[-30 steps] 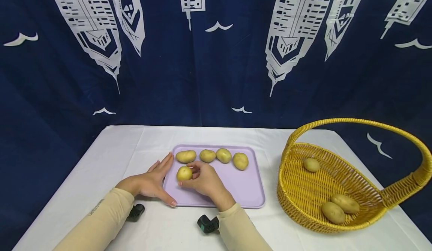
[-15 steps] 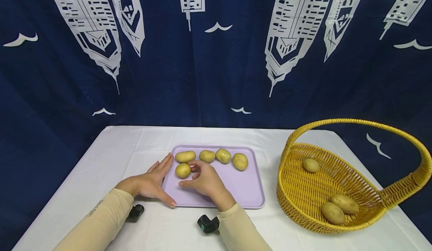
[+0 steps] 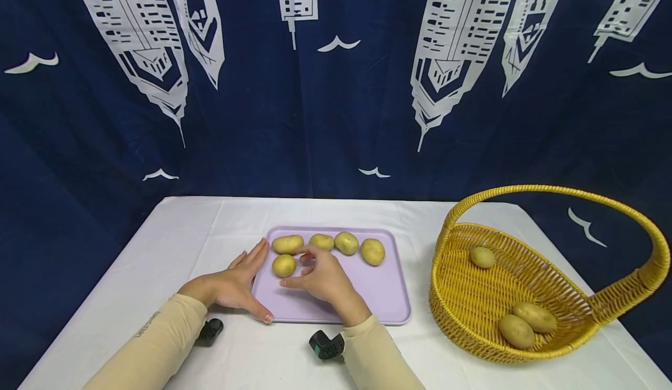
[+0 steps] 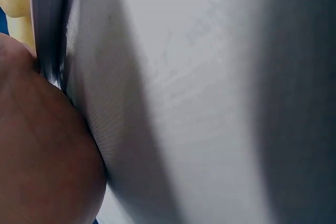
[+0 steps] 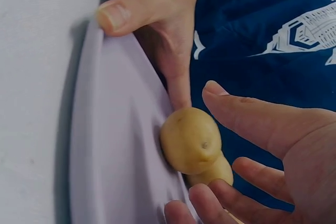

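Observation:
A lilac tray [image 3: 367,297] on the white table carries a back row of several potatoes, among them the leftmost potato [image 3: 287,243] and the rightmost potato [image 3: 372,252]. A single round potato [image 3: 283,265] lies in front of the row's left end. My right hand [image 3: 304,269] hovers just right of it with spread, relaxed fingers and holds nothing. In the right wrist view that round potato [image 5: 190,140] lies free on the tray [image 5: 115,156], a small gap from my right fingers [image 5: 252,124]. My left hand [image 3: 236,282] rests flat against the tray's left edge, its thumb [image 5: 121,14] at the front corner.
A yellow wicker basket [image 3: 619,302] with a tall hoop handle stands at the right, holding three potatoes [image 3: 482,256]. A dark blue curtain hangs behind the table. The left wrist view shows only white tablecloth [image 4: 210,103] and my palm [image 4: 42,156].
My right hand set the round potato down on the tray's front left, let go, and its fingers opened and eased off to the right. The left hand stayed put.

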Demonstrator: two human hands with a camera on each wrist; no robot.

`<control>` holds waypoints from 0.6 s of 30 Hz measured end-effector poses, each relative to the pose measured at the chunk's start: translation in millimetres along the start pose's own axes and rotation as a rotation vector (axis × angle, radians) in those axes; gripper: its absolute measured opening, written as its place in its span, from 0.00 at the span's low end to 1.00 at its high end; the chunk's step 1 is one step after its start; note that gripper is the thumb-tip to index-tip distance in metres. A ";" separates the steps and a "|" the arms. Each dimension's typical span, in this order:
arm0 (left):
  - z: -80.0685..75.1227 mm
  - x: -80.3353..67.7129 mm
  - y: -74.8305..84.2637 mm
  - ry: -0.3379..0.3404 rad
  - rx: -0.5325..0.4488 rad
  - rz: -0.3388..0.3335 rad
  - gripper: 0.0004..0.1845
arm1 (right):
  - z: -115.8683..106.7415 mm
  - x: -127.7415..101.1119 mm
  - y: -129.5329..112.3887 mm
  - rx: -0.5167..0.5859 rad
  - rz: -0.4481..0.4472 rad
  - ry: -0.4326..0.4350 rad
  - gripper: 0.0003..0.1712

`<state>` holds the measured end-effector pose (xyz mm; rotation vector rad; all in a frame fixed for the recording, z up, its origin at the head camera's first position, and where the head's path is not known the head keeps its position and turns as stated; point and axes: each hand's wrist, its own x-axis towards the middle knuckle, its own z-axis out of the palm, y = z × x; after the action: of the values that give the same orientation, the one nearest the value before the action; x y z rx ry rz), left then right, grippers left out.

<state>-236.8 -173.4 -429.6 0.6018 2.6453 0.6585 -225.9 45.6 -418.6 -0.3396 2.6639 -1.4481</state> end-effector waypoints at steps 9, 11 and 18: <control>0.9 1.0 -1.4 0.001 0.011 -0.004 0.82 | -10.5 -2.6 -7.4 0.053 -0.021 0.004 0.34; 1.3 1.7 -2.1 0.003 0.011 -0.001 0.82 | -12.2 -3.7 -10.4 0.065 -0.028 -0.005 0.33; 0.4 0.9 -0.9 0.001 0.003 0.001 0.82 | -17.0 -7.2 -19.5 0.080 -0.045 -0.025 0.34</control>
<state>-237.7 -173.5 -430.6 0.6039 2.6473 0.6551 -219.0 50.9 -393.1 -0.4097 2.5865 -1.5478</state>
